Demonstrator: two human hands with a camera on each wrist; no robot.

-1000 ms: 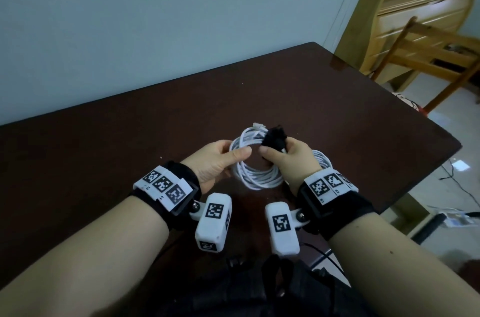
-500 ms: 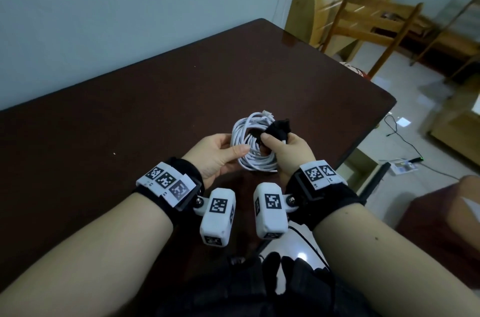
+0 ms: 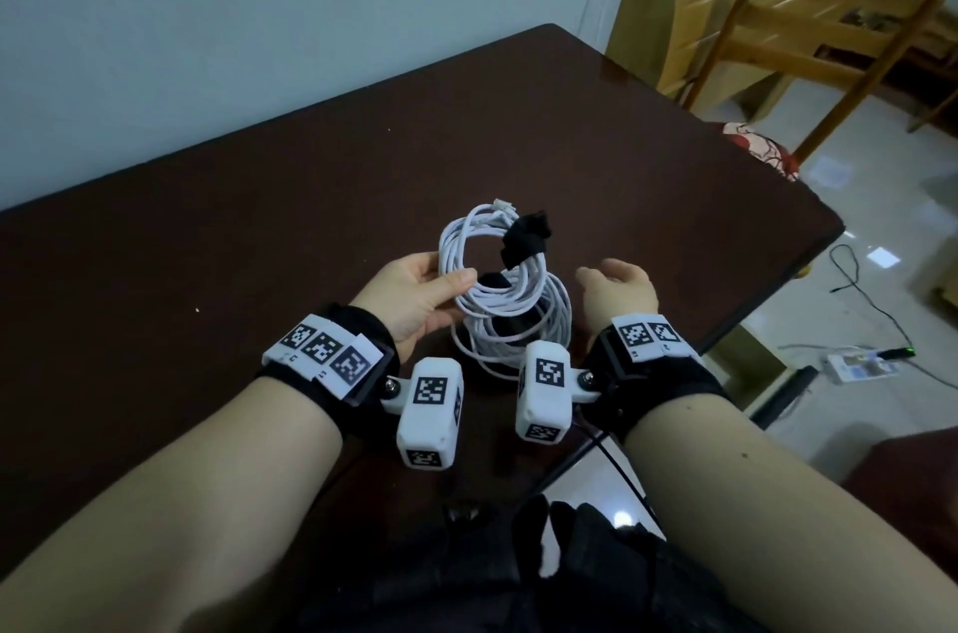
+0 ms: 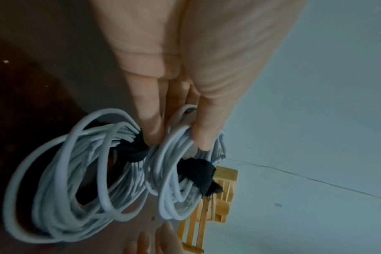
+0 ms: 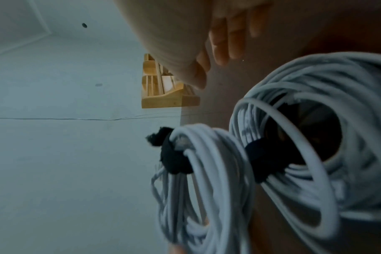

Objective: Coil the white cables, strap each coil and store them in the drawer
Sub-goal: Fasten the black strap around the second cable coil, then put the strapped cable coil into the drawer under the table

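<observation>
The right hand (image 3: 617,292) has let go and hangs relaxed, fingers loose; the left hand (image 3: 414,295) pinches the strapped coil (image 3: 484,264) (black strap (image 3: 523,243) on top) above a second coil (image 3: 518,326) on the table (image 3: 259,228).

Bare forearms, banded wrists

Each forearm was bare, with a broad black strap round the wrist. White cards printed with black square-code markers sat on top of the left strap (image 3: 332,352) and the right strap (image 3: 654,339). A rounded white camera block (image 3: 429,412) hung off the left band on a white bracket with a screw, its twin (image 3: 544,391) off the right; both blocks bore the same black codes.
</observation>
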